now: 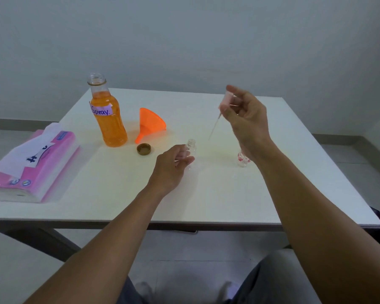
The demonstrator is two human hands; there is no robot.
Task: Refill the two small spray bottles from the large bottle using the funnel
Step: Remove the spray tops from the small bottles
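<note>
The uncapped large clear bottle of orange liquid (109, 115) stands left on the white table (206, 194), beside the tipped orange plastic funnel (150, 125). The left hand (172, 165) grips a small clear open bottle (191, 145). The right hand (245, 119) pinches a pink spray head (225, 102) aloft, over a small pink-patterned bottle (243, 160).

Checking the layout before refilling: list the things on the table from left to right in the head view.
Pink tissue pack → large bottle of orange liquid → orange funnel → open clear small bottle → patterned small bottle. The gold cap sits in front of the funnel, so it is left out.
</note>
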